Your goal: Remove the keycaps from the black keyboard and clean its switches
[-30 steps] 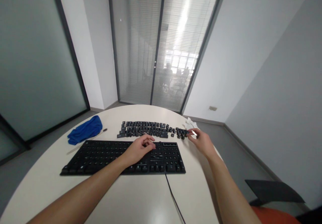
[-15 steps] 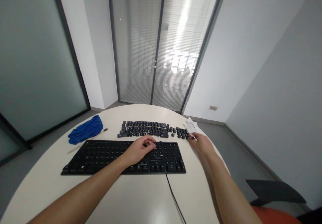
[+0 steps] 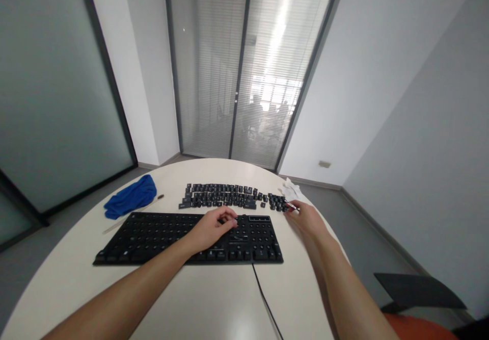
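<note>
A black keyboard base (image 3: 160, 235) with its keycaps taken off lies across the round white table (image 3: 214, 304). My left hand (image 3: 212, 229) rests on the keyboard's right middle, fingers curled loosely on its surface. Beyond the keyboard, several loose black keycaps (image 3: 225, 196) lie in rows. My right hand (image 3: 307, 218) is at the right end of those rows, fingers pinched on a small thin metal tool (image 3: 292, 206) whose tip touches the rightmost keycaps.
A crumpled blue cloth (image 3: 132, 196) lies at the table's left, a thin stick-like tool (image 3: 132, 215) beside it. White crumpled tissue (image 3: 291, 189) sits at the far right edge. The keyboard's cable (image 3: 263, 296) runs toward me. A black chair (image 3: 416, 291) stands at right.
My right hand drew slightly back toward me with the small tool. The left hand stayed on the keyboard.
</note>
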Demonstrator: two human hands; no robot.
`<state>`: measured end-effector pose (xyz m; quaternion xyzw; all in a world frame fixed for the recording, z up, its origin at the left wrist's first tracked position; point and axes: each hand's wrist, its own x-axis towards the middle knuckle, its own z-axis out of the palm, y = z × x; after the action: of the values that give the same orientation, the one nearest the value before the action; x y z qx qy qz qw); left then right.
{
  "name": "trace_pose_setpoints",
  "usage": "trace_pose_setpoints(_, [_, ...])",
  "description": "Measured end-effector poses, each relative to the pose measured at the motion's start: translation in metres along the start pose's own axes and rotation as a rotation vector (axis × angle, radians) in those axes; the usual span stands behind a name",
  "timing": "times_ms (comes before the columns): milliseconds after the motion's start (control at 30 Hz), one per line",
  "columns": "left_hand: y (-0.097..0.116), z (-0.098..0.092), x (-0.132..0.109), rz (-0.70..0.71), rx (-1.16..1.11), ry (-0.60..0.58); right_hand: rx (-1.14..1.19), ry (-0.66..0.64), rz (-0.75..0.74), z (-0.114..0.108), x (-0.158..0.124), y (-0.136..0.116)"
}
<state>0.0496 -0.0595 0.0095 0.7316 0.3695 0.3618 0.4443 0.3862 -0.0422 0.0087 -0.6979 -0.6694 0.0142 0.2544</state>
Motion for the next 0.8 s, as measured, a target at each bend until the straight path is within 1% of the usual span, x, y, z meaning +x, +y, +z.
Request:
trace_pose_setpoints(100, [-0.001,0.0,-0.001,0.003,0.02,-0.004,-0.016,-0.03,0.006,-0.007,-0.001,-0.007])
trace_pose_setpoints(167, [-0.002,0.0,-0.001,0.01,0.031,-0.008,-0.014,0.005,0.017,-0.013,-0.002,-0.015])
trace_pose_setpoints(267, [-0.002,0.0,-0.001,0.032,0.09,-0.018,0.063,0.072,0.003,-0.02,-0.004,-0.028])
trace_pose_setpoints(367, [0.001,0.001,-0.003,0.077,0.208,-0.041,0.206,0.137,-0.026,-0.023,-0.008,-0.041])
trace_pose_setpoints(433, [0.005,0.001,-0.006,0.117,0.318,-0.05,0.308,0.155,-0.06,-0.021,-0.01,-0.048])
trace_pose_setpoints(500, [0.009,0.002,-0.009,0.179,0.457,-0.05,0.361,0.166,-0.102,-0.018,-0.013,-0.056])
trace_pose_setpoints(567, [0.013,0.004,-0.011,0.259,0.598,-0.06,0.39,0.163,-0.176,-0.013,-0.016,-0.065])
trace_pose_setpoints(667, [0.016,0.007,-0.015,0.334,0.728,-0.074,0.379,0.087,-0.378,-0.009,-0.023,-0.084])
trace_pose_setpoints(733, [0.018,0.008,-0.017,0.33,0.761,-0.04,0.35,0.006,-0.499,-0.007,-0.029,-0.101])
trace_pose_setpoints(800, [0.019,0.007,-0.019,0.294,0.759,0.037,0.326,-0.099,-0.596,-0.004,-0.038,-0.118])
